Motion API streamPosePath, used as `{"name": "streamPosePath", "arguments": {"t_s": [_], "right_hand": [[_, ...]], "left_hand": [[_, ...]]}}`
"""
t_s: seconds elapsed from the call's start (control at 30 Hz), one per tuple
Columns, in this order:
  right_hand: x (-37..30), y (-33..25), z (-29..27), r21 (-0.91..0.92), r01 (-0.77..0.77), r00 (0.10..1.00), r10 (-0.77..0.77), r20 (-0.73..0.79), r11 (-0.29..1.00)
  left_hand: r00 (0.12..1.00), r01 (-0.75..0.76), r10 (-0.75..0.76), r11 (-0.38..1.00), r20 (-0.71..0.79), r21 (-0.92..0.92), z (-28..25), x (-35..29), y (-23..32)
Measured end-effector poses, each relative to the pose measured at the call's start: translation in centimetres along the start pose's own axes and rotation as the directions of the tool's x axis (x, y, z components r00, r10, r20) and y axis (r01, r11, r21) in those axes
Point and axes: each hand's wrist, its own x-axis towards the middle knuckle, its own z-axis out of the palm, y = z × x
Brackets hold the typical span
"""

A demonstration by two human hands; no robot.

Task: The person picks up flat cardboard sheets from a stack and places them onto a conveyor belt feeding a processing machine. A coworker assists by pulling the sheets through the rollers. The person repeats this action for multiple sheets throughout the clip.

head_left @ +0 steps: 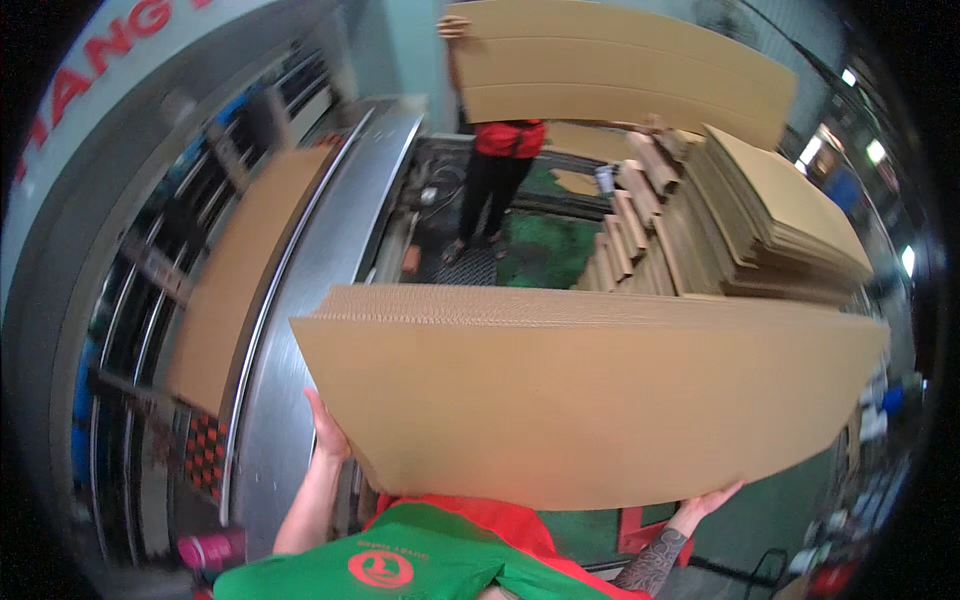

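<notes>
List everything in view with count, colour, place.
Held cardboard stack: one, brown, between the hands
Cardboard piles: several, brown, right, beyond it
Raised cardboard: at least one, brown, top centre
Co-worker: one, red and black clothing, upper centre
Cardboard sheet: one visible, brown, left
Metal surface: one, silver, left
Floor: one, partly green, centre
Unclear object: one, pink, lower left
Shirt: one, green and red, bottom
Left hand: one, bare, stack's left edge
Right hand: one, bare, stack's lower edge

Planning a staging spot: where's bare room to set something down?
Steel ledge, between the cardboard sheet at left and the held cardboard stack: bare, near end partly behind the left forearm. Green floor patch between the co-worker and the cardboard pile: bare too, cut off below by the stack. Crowded: right side, around the pile.
</notes>
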Motion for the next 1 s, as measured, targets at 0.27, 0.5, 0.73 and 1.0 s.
{"name": "streamPosePath", "arguments": {"t_s": [0.27, 0.5, 0.73, 1.0], "right_hand": [[-1.9, 1.5, 12.6, 0.017, 0.056, 0.987, -0.058, 0.149, 0.998], [-3.6, 6.9, 20.7, 0.055, -0.017, 0.981, 0.006, 0.192, 0.998], [-11.7, 16.4, 23.1, -0.106, -0.398, 0.789, 0.399, 0.467, 0.911], [-27.1, 29.9, 16.6, -0.355, -0.675, 0.498, 0.755, 0.428, 0.647]], "left_hand": [[0.984, -0.001, -0.048, 0.961, -0.171, -0.278, -3.8, -4.4, 5.2], [0.863, -0.328, 0.148, 0.892, -0.484, -0.312, -11.2, -10.7, 3.0], [0.681, -0.624, 0.372, 0.745, -0.631, -0.234, -25.4, -22.3, 3.6], [0.352, -0.690, 0.368, 0.723, -0.861, 0.027, -29.6, -43.3, 5.6]]}}
